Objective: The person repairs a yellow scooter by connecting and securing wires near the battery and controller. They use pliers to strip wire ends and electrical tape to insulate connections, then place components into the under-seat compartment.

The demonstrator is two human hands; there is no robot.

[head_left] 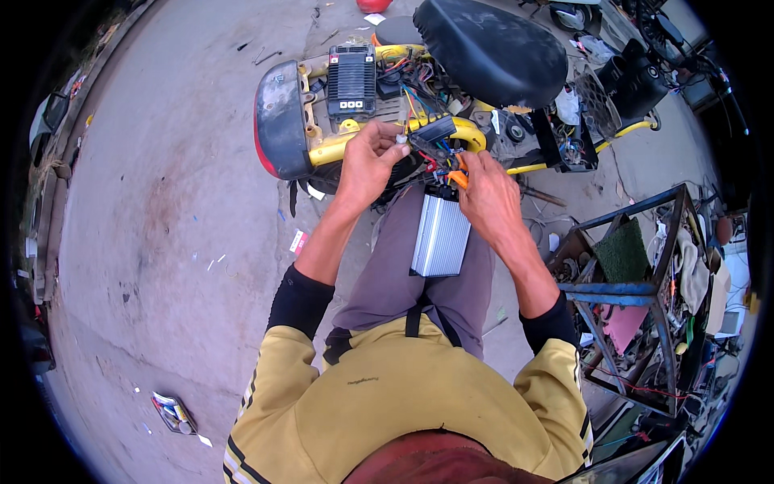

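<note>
Silvery metal, with straight ribs running lengthwise and dark ends, gives the finned box (441,238) a pale sheen where it rests on the person's trousered legs (389,258), between the forearms. Red, blue and other coloured wires (431,164) crowd near its far end. Right hand (492,198) has its grip closed around an orange-handled tool (458,178), whose working end is hard to make out. Left hand (367,168) pinches a small white connector (401,139), just beside the yellow frame (329,151). Farther off sit a black finned unit (352,79) and a black seat (493,55).
</note>
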